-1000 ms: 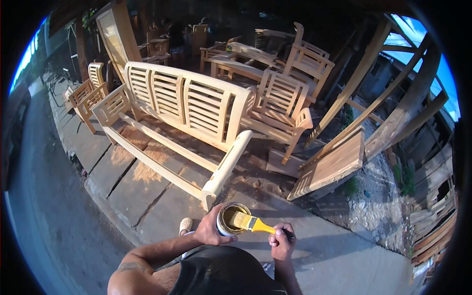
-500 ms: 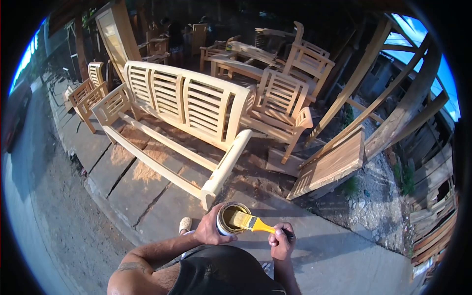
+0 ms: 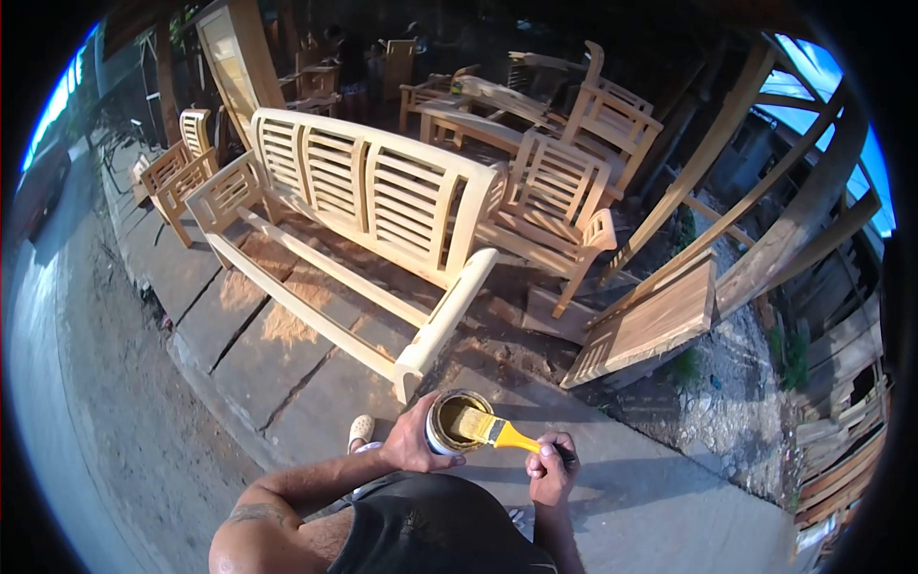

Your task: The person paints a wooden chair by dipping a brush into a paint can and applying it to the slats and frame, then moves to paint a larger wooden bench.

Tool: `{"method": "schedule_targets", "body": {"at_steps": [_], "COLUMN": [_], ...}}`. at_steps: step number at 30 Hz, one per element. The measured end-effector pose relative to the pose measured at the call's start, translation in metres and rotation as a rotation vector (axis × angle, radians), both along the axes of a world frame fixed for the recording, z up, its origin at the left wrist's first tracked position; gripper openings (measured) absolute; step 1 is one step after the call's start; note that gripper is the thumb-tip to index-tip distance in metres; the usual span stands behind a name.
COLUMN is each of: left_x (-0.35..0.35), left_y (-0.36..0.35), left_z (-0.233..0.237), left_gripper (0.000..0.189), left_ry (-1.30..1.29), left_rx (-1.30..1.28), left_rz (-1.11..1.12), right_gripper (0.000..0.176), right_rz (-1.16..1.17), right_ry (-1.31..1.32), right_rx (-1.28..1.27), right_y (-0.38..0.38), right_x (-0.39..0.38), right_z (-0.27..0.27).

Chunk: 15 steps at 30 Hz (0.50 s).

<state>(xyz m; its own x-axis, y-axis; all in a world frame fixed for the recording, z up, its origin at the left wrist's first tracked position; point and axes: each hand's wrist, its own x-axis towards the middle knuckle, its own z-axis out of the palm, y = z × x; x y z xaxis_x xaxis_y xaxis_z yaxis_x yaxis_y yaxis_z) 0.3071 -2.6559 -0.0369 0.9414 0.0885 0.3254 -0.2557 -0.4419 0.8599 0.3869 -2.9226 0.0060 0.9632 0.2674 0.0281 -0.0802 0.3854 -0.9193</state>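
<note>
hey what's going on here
A person's left hand holds an open can while the right hand grips a yellow-handled brush, its bristles within the can's mouth. Just ahead stands a pale slatted wooden bench with an open seat frame; neither hand touches it. Sawdust lies on the ground by it.

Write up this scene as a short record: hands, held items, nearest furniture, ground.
Left hand: holds an open can from the side
Right hand: grips the handle of a yellow brush
Brush position: bristles at the can's mouth; depth unclear
Nearest furniture: pale wooden bench, slatted back, open seat frame
Behind bench: slatted armchair
Ground: paving with sawdust-like patches under the bench
</note>
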Motion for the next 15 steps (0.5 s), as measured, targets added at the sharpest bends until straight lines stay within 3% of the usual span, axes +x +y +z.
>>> {"method": "schedule_targets", "body": {"at_steps": [15], "left_x": [0.0016], "left_y": [0.0016], "left_z": [-0.0062], "left_gripper": [0.120], "left_ry": [0.018], "left_rx": [0.010], "left_rz": [-0.003], "right_gripper": [0.011], "right_rz": [0.004], "right_ry": [0.006], "right_rx": [0.008], "right_y": [-0.0001], "right_x": [0.0009], "right_z": [-0.0014]}}
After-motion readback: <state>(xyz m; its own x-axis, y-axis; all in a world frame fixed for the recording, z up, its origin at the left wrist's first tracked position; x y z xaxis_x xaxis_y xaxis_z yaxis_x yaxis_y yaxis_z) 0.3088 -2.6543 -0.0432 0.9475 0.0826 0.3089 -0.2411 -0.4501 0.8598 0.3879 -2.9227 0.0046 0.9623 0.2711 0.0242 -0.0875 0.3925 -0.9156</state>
